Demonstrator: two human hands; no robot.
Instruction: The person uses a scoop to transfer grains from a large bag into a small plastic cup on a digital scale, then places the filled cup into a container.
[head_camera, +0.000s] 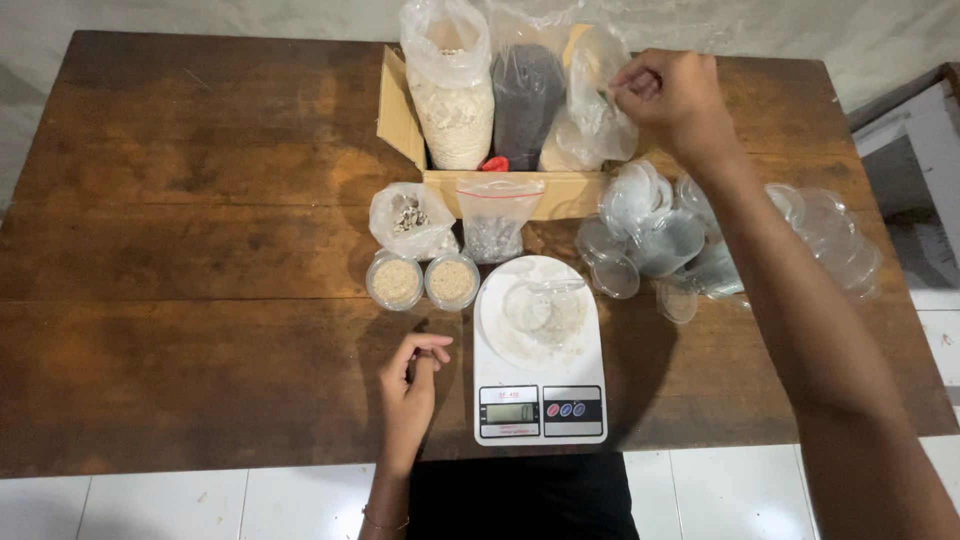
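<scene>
Here we have our right hand (672, 95) reached out to the far side of the wooden table (180, 230), its fingers pinched together on the crumpled top of a clear plastic bag (592, 110) that stands at the right end of the open cardboard box (400, 115). Our left hand (410, 385) rests near the table's front edge, just left of the white kitchen scale (540, 350), fingers loosely curled and holding nothing. To work this bag well, we judge it best to keep the pinch high on the loose plastic and steady the box with the free hand, so the neighbouring bags do not tip; a small clear cup (545, 308) sits on the scale's round platform, with a few pale grains around it. Counting what lies before us: three large bags stand in the box, namely the pale oat-like bag (452, 100), the dark seed bag (527, 95), and the clear one we grip. Two smaller bags sit in front of the box, a knotted one with mixed seeds (410, 218) and a zip bag with a red strip (495, 220). Two lidded cups of tan grain (395, 280) (452, 280) stand side by side just left of the scale. One scale, one box. The heap of empty clear cups and lids (650, 235) to the right overlaps too much for us to count.
</scene>
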